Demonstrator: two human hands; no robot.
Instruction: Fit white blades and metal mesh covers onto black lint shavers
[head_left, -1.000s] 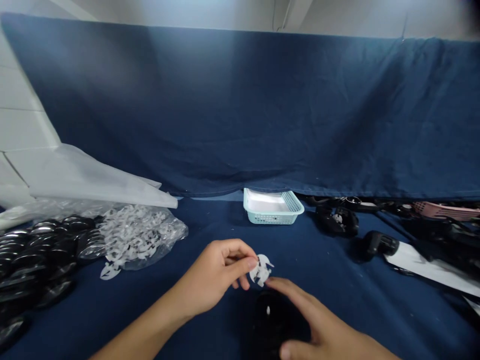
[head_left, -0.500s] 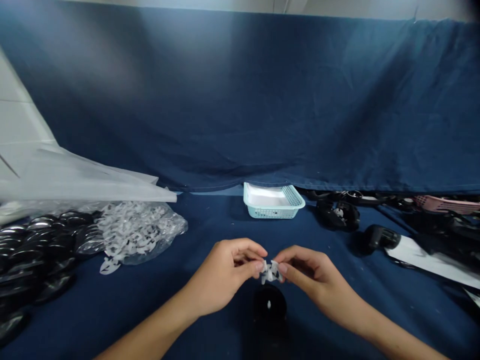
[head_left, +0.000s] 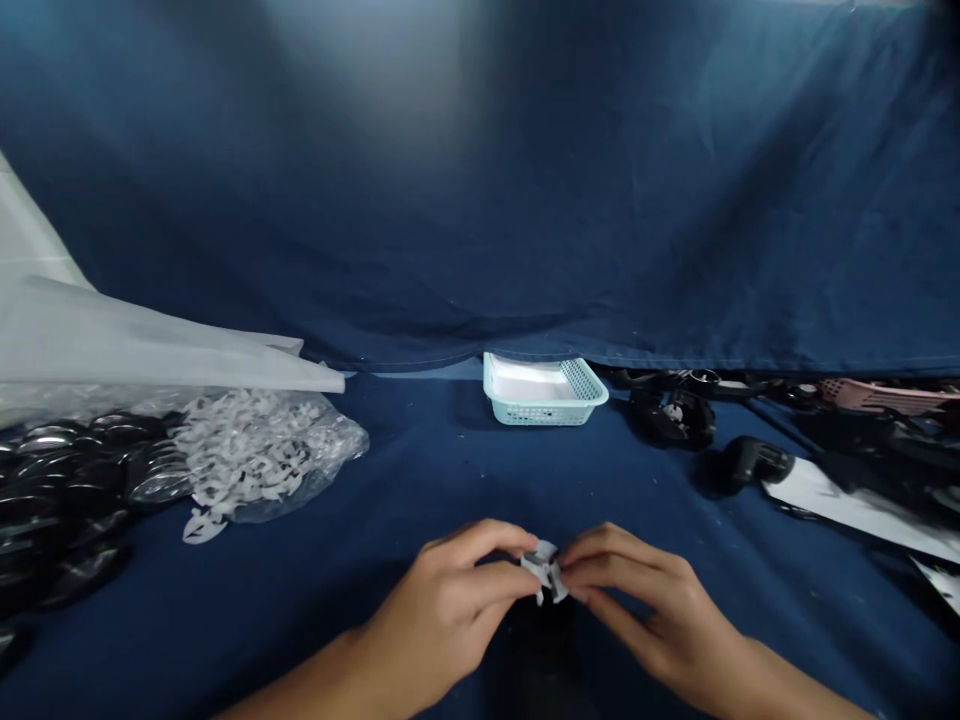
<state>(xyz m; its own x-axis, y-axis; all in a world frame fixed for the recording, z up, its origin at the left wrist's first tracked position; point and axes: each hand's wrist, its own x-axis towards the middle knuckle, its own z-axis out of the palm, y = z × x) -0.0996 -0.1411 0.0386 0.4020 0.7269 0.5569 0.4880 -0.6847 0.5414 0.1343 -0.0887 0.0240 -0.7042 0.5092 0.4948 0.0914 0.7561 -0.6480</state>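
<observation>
Between my fingertips is a small white plastic part (head_left: 546, 572) with curved blades or tabs; its exact kind does not show. My left hand (head_left: 457, 600) pinches its left side, and my right hand (head_left: 645, 600) pinches its right side. Directly below the part stands a dark black object (head_left: 540, 650), mostly hidden in shadow and behind the white part. Whether the part touches that object, I cannot tell.
On the left lie a clear bag of similar white parts (head_left: 255, 450) and many shiny black round pieces (head_left: 67, 500). A light-blue basket (head_left: 544, 412) stands at the back. To the right are black housings (head_left: 675, 418), a white strip (head_left: 862, 510) and a pink basket (head_left: 877, 396).
Both hands have come down with the white part, over the black object's top. The part has been turned, and my grip on it has shifted. The view has tilted slightly.
</observation>
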